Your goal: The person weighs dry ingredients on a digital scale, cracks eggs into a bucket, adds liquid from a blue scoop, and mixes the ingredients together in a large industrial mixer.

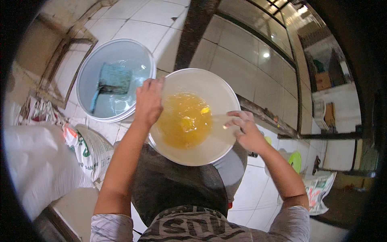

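A round white bowl point(209, 86) with yellow-orange liquid point(184, 120) in it is held over a dark pot point(173, 189) at the picture's middle. My left hand point(148, 101) grips the bowl's left rim, thumb side inside. My right hand point(246, 131) holds the bowl's right rim with fingers curled over the edge. The bowl tilts toward me, with the liquid pooled in its lower half.
A white bucket point(86, 76) of water with a blue dipper point(113, 80) in it stands on the tiled floor at upper left. Printed sacks point(88, 149) lie at left. A green plastic item point(296, 160) and another sack point(320, 189) lie at right.
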The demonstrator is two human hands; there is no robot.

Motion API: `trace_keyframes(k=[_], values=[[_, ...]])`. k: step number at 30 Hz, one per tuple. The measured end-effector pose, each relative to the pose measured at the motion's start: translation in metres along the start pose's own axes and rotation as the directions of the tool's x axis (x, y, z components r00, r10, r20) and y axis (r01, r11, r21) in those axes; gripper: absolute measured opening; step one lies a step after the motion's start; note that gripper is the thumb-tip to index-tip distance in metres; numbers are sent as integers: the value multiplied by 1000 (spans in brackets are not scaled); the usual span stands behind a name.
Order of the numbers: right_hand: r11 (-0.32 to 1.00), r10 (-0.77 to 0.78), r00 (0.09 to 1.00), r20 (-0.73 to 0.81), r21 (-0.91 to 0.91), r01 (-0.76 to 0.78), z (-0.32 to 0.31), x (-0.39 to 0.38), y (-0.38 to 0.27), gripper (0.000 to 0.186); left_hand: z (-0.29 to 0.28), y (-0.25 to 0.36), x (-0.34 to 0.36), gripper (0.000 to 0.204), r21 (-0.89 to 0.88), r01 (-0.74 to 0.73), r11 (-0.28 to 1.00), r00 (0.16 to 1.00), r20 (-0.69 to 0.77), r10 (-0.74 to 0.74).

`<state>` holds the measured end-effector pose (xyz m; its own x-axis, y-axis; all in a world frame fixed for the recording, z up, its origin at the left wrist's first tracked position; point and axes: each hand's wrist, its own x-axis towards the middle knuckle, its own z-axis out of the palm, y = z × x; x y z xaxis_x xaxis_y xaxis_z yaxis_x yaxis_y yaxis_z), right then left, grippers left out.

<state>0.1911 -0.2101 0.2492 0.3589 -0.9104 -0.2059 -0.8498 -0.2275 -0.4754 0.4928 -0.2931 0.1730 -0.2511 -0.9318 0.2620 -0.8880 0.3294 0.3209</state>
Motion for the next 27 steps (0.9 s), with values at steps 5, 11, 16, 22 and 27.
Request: trace_keyframes(k=[5, 11, 16, 22, 27], values=[[1000, 7, 912, 410, 13, -14, 123, 131, 11, 37, 1, -5, 1, 52, -111, -51, 992, 995, -87, 41], [975, 64, 732, 679, -198, 99, 309, 173, 55, 38, 6, -14, -6, 53, -185, -79, 980, 979, -197, 42], [978, 134, 807, 575, -208, -13, 327, 216, 51, 41, 15, -11, -4, 53, -238, -63, 969, 971, -238, 5], [893, 367, 814, 450, -416, -173, 309, 226, 119, 43, 9, -11, 0, 49, -199, -6, 980, 976, -216, -38], [865, 446, 784, 433, -435, -251, 299, 191, 156, 46, 4, -8, 1, 52, -219, 22, 976, 985, -164, -59]])
